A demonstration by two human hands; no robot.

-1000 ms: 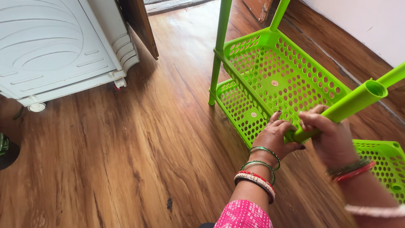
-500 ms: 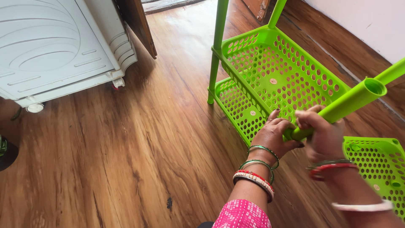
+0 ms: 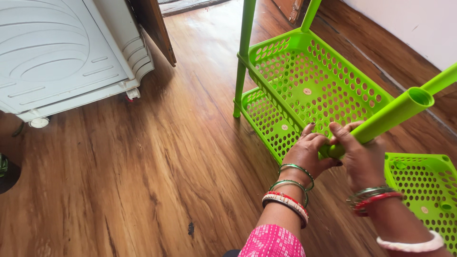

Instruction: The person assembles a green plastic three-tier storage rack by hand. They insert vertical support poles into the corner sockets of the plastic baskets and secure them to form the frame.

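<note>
Green perforated trays [image 3: 319, 90] – three; green tubes [image 3: 388, 116] – four.

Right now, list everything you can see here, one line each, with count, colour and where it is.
rack with perforated shelves: one, bright green, standing on the floor at upper right, two shelves stacked.
loose perforated shelf: one, bright green, on the floor at lower right.
hollow pole: one, bright green, slanting up from the rack's near corner to the right.
upright poles: two, bright green, at the rack's far corners.
appliance on small wheels: one, white, upper left.
floor: wood-look brown planks.
wall: white, upper right.
bangles: several, green, red and white, on both wrists.
left hand: at the pole's lower end, by the rack corner.
right hand: wrapped around the pole.
</note>
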